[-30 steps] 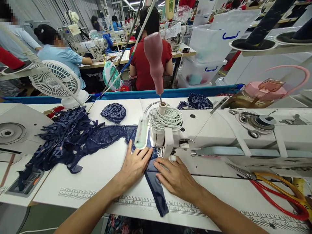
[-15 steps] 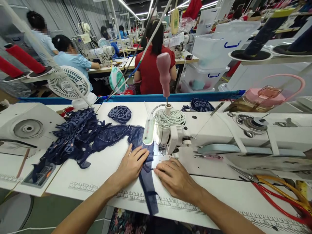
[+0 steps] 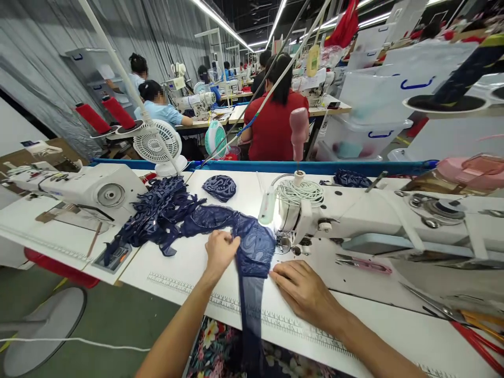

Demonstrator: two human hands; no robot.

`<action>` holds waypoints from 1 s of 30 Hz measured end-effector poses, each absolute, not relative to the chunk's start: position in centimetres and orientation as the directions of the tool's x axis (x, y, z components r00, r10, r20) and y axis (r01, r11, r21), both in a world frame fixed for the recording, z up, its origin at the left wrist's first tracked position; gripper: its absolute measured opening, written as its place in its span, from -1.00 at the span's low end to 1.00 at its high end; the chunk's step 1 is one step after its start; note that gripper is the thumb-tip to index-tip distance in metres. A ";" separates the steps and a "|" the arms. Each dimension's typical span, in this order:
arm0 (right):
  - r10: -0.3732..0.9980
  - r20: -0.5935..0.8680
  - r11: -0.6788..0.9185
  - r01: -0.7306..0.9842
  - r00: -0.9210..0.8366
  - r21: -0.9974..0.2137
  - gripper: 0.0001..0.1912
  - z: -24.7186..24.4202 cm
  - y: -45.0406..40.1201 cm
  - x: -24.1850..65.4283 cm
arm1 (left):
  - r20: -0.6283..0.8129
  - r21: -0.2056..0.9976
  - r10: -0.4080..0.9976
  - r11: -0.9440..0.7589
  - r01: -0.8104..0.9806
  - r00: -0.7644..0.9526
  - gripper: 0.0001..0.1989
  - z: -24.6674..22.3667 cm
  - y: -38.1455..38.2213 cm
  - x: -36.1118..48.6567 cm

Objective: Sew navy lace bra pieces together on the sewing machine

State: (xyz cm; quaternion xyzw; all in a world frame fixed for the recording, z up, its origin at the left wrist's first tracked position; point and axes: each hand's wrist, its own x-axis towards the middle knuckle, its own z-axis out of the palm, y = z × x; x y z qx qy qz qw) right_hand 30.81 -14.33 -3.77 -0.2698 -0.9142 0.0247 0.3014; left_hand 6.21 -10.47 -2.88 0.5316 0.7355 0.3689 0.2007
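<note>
Head view: the navy lace cup piece lies beside the sewing machine, one sheer strip draping past the sewing table's front edge — a snag there could pull the cloth crooked. The left hand pinches its left edge; the right hand's fingers sit together by its right (whether gripping, I cannot tell). Counted: two red thread cones, one thread snips.

Between the left fingers and right fingers, a lace panel, navy with faint paler scrolls; nearer the body, a sheer strip of greyed navy, darker along its left edge. Beyond the left fingers, an oval cup, navy with pale blue-grey scrollwork. To the right of the right fingers, pink-handled thread snips.
</note>
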 end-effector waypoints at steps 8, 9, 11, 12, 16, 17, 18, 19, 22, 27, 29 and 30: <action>0.559 0.597 0.826 0.317 -0.576 -0.467 -0.65 -0.3 -16.1 29.3 | -0.132 0.853 0.990 0.094 0.514 0.040 -0.72 4.4 -18.8 2.8; 0.586 0.557 0.791 0.265 -0.589 -0.552 -0.65 0.8 -16.5 29.0 | -0.196 0.846 0.963 0.072 0.528 0.184 -0.75 5.6 -20.0 3.3; 0.607 0.382 0.658 0.172 -0.697 -0.734 -0.60 2.7 -17.3 28.5 | -0.261 0.836 0.894 0.019 0.549 0.365 -0.80 7.6 -21.6 4.6; 0.590 0.269 0.567 0.153 -0.761 -0.809 -0.58 3.4 -17.7 28.5 | -0.270 0.835 0.867 -0.006 0.551 0.419 -0.81 8.4 -21.9 5.3; 0.526 -0.105 0.190 0.238 -0.844 -0.952 -0.53 4.9 -18.7 30.4 | -0.333 0.861 0.762 0.006 0.508 0.555 -0.78 9.3 -20.6 6.7; 0.522 -0.148 0.119 0.244 -0.840 -0.962 -0.50 5.0 -18.7 31.2 | -0.334 0.874 0.742 0.014 0.486 0.581 -0.75 9.0 -19.8 6.7; 0.523 -0.173 0.074 0.247 -0.834 -0.966 -0.48 5.0 -18.6 32.1 | -0.324 0.887 0.728 0.012 0.461 0.604 -0.73 8.5 -18.9 6.8; 0.534 -0.188 0.058 0.258 -0.824 -0.964 -0.48 5.0 -18.3 33.1 | -0.302 0.899 0.723 -0.001 0.438 0.622 -0.72 7.9 -18.0 6.8; 0.648 -0.237 0.102 0.391 -0.724 -0.915 -0.55 4.1 -17.1 35.4 | -0.240 0.920 0.740 -0.033 0.391 0.628 -0.76 5.3 -15.2 7.2; 0.795 -0.228 0.153 0.549 -0.562 -0.822 -0.61 0.9 -14.9 37.2 | -0.239 0.928 0.767 -0.001 0.374 0.596 -0.82 1.1 -12.3 8.1; 0.802 -0.215 0.163 0.550 -0.558 -0.819 -0.62 0.1 -14.5 37.2 | -0.234 0.932 0.771 0.005 0.362 0.592 -0.82 0.2 -12.0 8.2; 0.802 -0.213 0.163 0.548 -0.558 -0.821 -0.63 -0.2 -14.4 37.2 | -0.231 0.934 0.774 0.007 0.356 0.590 -0.83 -0.1 -11.9 8.2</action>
